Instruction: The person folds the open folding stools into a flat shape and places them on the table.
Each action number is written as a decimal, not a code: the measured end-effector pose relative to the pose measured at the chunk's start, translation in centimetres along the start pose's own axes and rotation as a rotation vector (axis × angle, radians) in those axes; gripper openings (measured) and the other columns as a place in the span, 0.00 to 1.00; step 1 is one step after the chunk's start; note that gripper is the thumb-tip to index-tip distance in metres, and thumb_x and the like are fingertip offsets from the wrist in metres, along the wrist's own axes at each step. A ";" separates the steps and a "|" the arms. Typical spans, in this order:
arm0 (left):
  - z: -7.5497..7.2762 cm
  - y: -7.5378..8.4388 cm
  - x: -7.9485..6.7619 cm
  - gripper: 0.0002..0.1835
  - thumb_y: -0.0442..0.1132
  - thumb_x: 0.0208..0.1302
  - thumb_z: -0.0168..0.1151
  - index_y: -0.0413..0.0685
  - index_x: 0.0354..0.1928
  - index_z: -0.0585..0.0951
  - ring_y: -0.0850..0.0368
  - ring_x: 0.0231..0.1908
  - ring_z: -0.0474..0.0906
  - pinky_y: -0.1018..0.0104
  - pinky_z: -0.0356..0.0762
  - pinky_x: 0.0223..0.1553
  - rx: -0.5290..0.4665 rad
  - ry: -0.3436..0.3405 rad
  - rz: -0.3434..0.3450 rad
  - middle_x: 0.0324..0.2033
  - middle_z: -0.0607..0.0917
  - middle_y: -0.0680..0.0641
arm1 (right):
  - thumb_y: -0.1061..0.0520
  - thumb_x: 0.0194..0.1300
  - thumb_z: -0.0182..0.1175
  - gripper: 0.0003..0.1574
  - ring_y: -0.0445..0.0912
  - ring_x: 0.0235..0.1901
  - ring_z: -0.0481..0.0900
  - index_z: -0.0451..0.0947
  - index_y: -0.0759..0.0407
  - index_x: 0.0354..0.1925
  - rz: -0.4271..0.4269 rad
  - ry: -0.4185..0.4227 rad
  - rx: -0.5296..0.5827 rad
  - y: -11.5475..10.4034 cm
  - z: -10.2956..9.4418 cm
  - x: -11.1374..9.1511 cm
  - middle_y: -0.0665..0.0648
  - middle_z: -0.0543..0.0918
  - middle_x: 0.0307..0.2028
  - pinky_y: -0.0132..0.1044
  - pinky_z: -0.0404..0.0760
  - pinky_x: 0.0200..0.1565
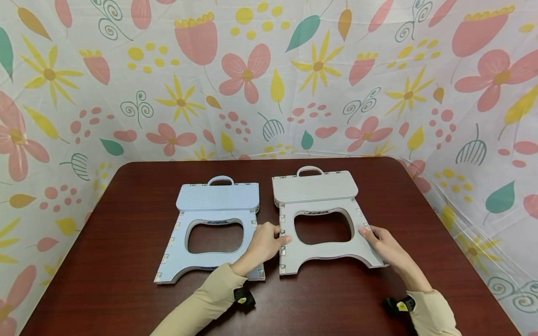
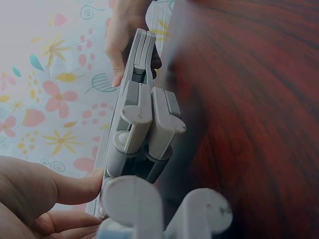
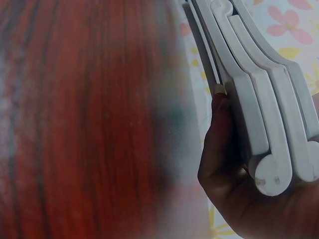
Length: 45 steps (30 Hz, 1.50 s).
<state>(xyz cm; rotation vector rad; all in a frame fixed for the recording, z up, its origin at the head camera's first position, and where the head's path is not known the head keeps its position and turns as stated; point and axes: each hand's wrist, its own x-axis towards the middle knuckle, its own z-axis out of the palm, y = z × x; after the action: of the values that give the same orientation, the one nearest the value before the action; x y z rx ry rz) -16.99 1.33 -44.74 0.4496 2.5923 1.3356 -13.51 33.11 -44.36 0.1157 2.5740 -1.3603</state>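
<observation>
A folded white step stool (image 1: 313, 188) with a loop handle is at the right middle of the table, between both hands. My left hand (image 1: 264, 243) pinches its left edge, thumb on the top face; the left wrist view shows this thumb (image 2: 79, 189) against the stool's side. My right hand (image 1: 390, 248) grips the lower right edge, thumb on top. Fingers reach round beneath the folded legs (image 3: 266, 114) in the right wrist view. A folded light blue step stool (image 1: 218, 199) lies to the left, its lower right part partly hidden by my left hand and forearm.
The dark red-brown table (image 1: 126, 224) has rounded far corners. Behind and beside it hangs a floral cloth (image 1: 252, 116). The blue stool's right side lies close to the white stool's left side. Black straps (image 1: 244, 298) sit at both wrists.
</observation>
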 end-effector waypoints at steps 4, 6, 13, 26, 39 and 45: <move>0.0 -0.1 0.0 0.31 0.43 0.57 0.64 0.54 0.13 0.50 0.63 0.14 0.42 0.72 0.45 0.17 -0.005 -0.002 0.001 0.12 0.46 0.57 | 0.42 0.71 0.41 0.35 0.40 0.23 0.76 0.64 0.74 0.54 0.000 0.000 -0.007 0.1 0.1 0.1 0.56 0.77 0.29 0.34 0.76 0.27; 0.0 -0.1 0.0 0.31 0.43 0.57 0.64 0.54 0.13 0.50 0.63 0.15 0.42 0.72 0.45 0.17 -0.006 -0.003 0.002 0.12 0.46 0.57 | 0.42 0.71 0.41 0.35 0.40 0.23 0.76 0.65 0.74 0.54 0.001 -0.002 -0.012 0.1 0.1 0.1 0.56 0.77 0.29 0.34 0.76 0.27; 0.0 -0.2 -0.1 0.30 0.43 0.57 0.64 0.54 0.13 0.50 0.63 0.14 0.43 0.73 0.46 0.16 0.001 0.001 0.004 0.12 0.46 0.57 | 0.41 0.70 0.41 0.38 0.39 0.25 0.76 0.63 0.74 0.56 0.011 -0.009 -0.030 -0.1 0.0 0.1 0.57 0.78 0.32 0.33 0.75 0.29; 0.1 -0.2 -0.1 0.30 0.43 0.57 0.64 0.55 0.13 0.50 0.63 0.14 0.44 0.73 0.47 0.17 0.016 0.005 -0.002 0.12 0.47 0.57 | 0.41 0.71 0.40 0.37 0.39 0.25 0.74 0.64 0.76 0.54 0.032 -0.023 -0.032 -0.2 0.1 0.0 0.55 0.76 0.29 0.34 0.75 0.29; 0.1 0.0 -0.1 0.31 0.43 0.56 0.64 0.54 0.13 0.50 0.63 0.16 0.43 0.73 0.46 0.17 0.020 0.009 0.000 0.13 0.46 0.56 | 0.39 0.70 0.40 0.38 0.40 0.24 0.75 0.65 0.74 0.54 0.046 -0.026 -0.037 0.0 0.0 0.1 0.54 0.76 0.28 0.34 0.75 0.28; 0.1 0.0 -0.1 0.31 0.43 0.57 0.64 0.54 0.13 0.50 0.63 0.15 0.43 0.73 0.47 0.17 0.024 0.007 -0.004 0.13 0.47 0.57 | 0.39 0.70 0.40 0.38 0.40 0.22 0.75 0.66 0.74 0.53 0.054 -0.039 -0.016 0.0 -0.1 0.1 0.54 0.76 0.27 0.35 0.75 0.27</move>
<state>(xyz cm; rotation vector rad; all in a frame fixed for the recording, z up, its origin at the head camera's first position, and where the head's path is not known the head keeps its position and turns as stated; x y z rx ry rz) -16.89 1.37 -44.83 0.4441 2.6161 1.3088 -13.57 33.19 -44.34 0.1528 2.5302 -1.3098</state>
